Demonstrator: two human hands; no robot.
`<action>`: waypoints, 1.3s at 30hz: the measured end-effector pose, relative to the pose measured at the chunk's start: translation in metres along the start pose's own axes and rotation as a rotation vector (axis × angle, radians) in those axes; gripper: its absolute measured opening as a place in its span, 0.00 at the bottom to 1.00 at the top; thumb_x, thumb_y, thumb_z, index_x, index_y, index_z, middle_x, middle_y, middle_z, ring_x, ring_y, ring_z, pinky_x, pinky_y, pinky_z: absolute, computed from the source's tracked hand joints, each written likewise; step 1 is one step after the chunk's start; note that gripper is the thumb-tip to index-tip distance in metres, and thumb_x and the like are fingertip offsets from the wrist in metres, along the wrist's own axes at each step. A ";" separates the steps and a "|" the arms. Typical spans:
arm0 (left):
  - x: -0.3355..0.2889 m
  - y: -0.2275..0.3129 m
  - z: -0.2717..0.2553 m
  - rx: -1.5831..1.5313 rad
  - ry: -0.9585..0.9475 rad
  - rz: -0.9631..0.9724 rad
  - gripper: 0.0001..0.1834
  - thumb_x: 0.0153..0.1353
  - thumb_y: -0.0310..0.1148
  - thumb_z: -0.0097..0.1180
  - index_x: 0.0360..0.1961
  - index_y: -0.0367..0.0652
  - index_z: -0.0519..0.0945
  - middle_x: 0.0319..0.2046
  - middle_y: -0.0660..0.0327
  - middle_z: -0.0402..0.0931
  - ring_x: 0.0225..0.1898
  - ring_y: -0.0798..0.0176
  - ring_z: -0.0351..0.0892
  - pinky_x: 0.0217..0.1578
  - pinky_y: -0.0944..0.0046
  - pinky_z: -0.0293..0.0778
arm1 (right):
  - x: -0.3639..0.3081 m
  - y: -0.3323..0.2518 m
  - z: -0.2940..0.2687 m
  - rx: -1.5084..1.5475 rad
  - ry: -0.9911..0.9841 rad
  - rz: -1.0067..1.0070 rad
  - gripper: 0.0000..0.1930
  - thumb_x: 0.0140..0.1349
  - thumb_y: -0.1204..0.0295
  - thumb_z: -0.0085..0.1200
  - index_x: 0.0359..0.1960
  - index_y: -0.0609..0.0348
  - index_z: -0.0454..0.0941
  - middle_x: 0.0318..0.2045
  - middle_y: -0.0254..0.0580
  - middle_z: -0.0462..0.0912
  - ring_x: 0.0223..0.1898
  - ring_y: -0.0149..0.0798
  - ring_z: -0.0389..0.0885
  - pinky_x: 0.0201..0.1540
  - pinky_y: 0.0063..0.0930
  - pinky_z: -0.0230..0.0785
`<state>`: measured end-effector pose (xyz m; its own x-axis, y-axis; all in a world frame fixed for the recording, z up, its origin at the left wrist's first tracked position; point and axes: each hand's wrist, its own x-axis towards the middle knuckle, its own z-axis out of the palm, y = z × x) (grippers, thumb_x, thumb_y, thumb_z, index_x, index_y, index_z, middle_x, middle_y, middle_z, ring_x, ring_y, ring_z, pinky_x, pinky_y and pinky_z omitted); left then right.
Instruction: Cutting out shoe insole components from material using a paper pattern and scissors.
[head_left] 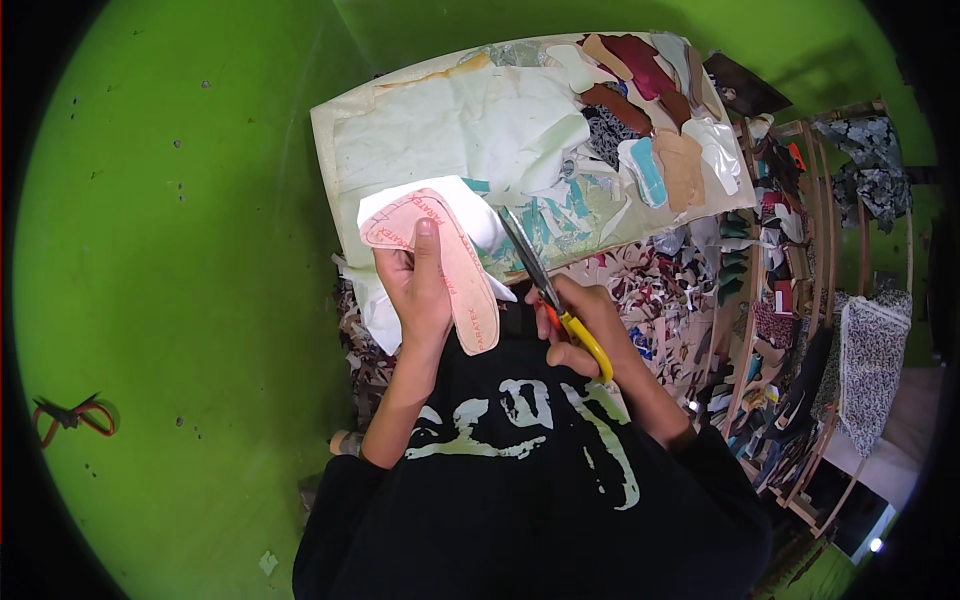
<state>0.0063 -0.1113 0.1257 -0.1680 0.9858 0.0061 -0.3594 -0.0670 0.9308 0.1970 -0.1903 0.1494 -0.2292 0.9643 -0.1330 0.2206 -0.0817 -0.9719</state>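
Shelves (829, 220) of scraps (775, 326) right of hands (420, 290) (598, 322) with scissors (547, 289), template (458, 258).

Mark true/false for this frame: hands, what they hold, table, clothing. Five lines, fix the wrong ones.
1. The left hand holds a pink insole-shaped piece. True.
2. The right hand holds a knife. False: it holds scissors with a yellow handle.
3. The scissors' blades point away from the person's body. True.
4. The teal insole-shaped piece lies at the left end of the table. False: it lies toward the right end.
5. The person's top is plain white. False: it is black with a pale print.
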 end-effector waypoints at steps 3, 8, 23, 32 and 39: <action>0.001 -0.003 0.001 0.036 0.014 0.072 0.13 0.72 0.34 0.51 0.52 0.37 0.71 0.41 0.60 0.78 0.38 0.73 0.76 0.39 0.70 0.73 | -0.003 -0.002 0.001 -0.023 -0.060 0.042 0.45 0.41 0.28 0.63 0.42 0.62 0.74 0.20 0.33 0.77 0.19 0.26 0.76 0.24 0.20 0.66; 0.000 -0.009 0.006 0.089 0.047 0.143 0.13 0.72 0.34 0.52 0.51 0.37 0.71 0.40 0.60 0.78 0.38 0.73 0.75 0.39 0.70 0.73 | 0.001 -0.003 0.001 -0.075 -0.126 0.041 0.42 0.39 0.34 0.70 0.39 0.62 0.74 0.19 0.32 0.77 0.19 0.26 0.75 0.23 0.21 0.65; -0.007 -0.010 0.005 0.122 0.064 0.163 0.14 0.71 0.33 0.52 0.52 0.35 0.71 0.42 0.58 0.78 0.39 0.71 0.77 0.40 0.69 0.74 | 0.016 -0.010 0.006 -0.040 -0.146 0.004 0.40 0.43 0.31 0.65 0.32 0.61 0.69 0.18 0.35 0.76 0.20 0.30 0.76 0.24 0.24 0.66; -0.010 -0.011 0.016 0.065 0.076 0.137 0.13 0.71 0.32 0.52 0.52 0.36 0.71 0.44 0.59 0.77 0.41 0.71 0.76 0.43 0.70 0.73 | 0.022 -0.014 0.012 -0.049 -0.109 -0.106 0.35 0.52 0.44 0.67 0.34 0.66 0.65 0.19 0.49 0.71 0.21 0.53 0.73 0.28 0.36 0.66; -0.008 -0.008 0.021 -0.003 0.083 0.033 0.11 0.71 0.31 0.52 0.51 0.37 0.73 0.42 0.61 0.78 0.40 0.72 0.76 0.41 0.70 0.73 | 0.023 -0.009 0.008 -0.089 -0.070 -0.107 0.36 0.49 0.45 0.69 0.35 0.68 0.65 0.21 0.56 0.69 0.25 0.66 0.67 0.31 0.43 0.63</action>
<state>0.0300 -0.1158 0.1256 -0.2552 0.9669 0.0060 -0.3553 -0.0996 0.9294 0.1827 -0.1694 0.1533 -0.3204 0.9462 -0.0455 0.2736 0.0465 -0.9607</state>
